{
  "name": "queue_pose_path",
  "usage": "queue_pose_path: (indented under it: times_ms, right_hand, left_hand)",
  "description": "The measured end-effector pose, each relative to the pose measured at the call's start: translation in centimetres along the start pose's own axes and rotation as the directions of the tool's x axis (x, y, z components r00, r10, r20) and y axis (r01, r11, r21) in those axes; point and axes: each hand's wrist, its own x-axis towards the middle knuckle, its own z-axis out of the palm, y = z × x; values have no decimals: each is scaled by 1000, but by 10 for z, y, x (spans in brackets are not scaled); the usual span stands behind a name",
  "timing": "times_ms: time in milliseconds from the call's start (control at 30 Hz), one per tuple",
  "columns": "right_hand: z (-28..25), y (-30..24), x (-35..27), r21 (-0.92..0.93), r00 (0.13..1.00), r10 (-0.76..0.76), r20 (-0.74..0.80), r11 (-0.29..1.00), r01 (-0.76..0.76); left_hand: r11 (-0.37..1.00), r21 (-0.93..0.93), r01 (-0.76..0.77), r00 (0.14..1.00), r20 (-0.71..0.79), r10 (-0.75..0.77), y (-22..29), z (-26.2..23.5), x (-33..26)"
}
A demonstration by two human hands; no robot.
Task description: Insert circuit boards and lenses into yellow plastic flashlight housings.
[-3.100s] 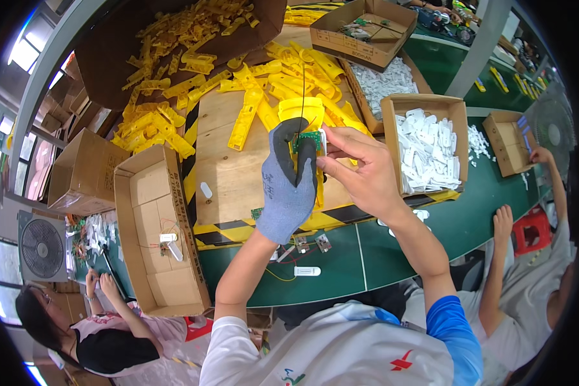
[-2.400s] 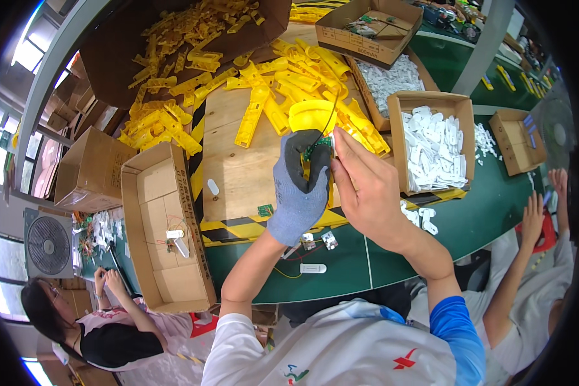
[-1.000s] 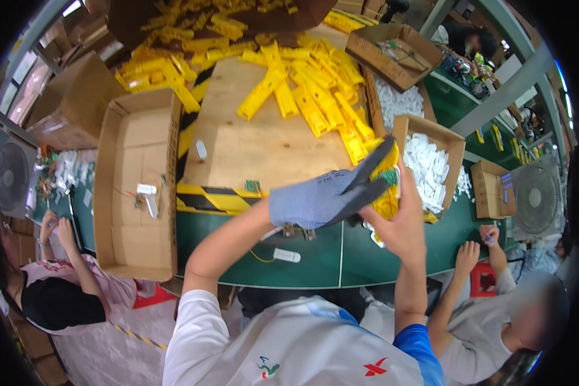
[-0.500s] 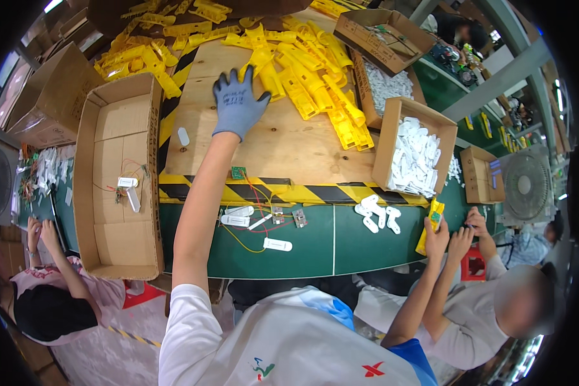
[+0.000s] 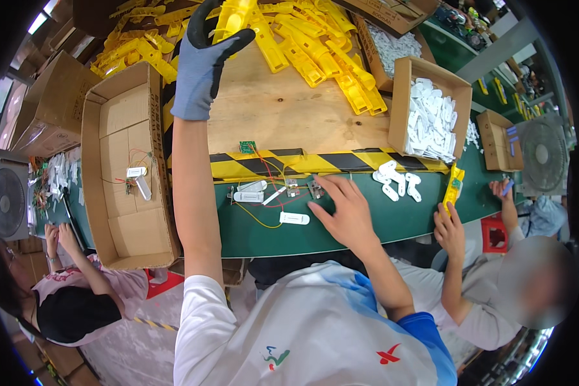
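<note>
A pick-up step is judged to be in hand. The gloved left hand (image 5: 202, 61) is extended over the wooden board (image 5: 283, 112) and is closed around a yellow plastic housing (image 5: 233, 16) at the edge of the yellow pile (image 5: 315, 45). The bare right hand (image 5: 346, 212) is laid flat, fingers spread, on the green bench (image 5: 367, 222), just beside the wired parts (image 5: 264, 193) and a small white piece (image 5: 294, 219). A firm grip on the housing and its joining to the wired parts are judged necessary next. Cardboard boxes (image 5: 125, 161), a box of white parts (image 5: 428, 119) and fans are arranged around. Other seated persons are visible on both sides.
</note>
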Motion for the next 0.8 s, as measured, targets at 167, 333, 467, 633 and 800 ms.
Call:
queue_pose_path:
  times_ms: [167,333,467,633,800]
  right_hand:
    - [3,10,10,-197,984,-130,119,969,152]
    - [-45,32,-22,-383,994,83,66,922,-51]
    - [-57,30,-42,-414,991,113,67,907,-76]
    - [-34,10,-19,-253,998,-6,61,967,21]
    - [-14,27,-10,-269,984,-71,161,957,113]
  left_hand:
    - [997,-33,74,993,90,-71,28,14,-17]
    - [942,-323,93,994,82,-71,31,17,-22]
    - [966,-195,171,985,54,-163,42,24,-24]
    - [931,-286,227,970,-22,-243,39,35,-31]
    - [907,-411,94,994,91,-62,9,30,-22]
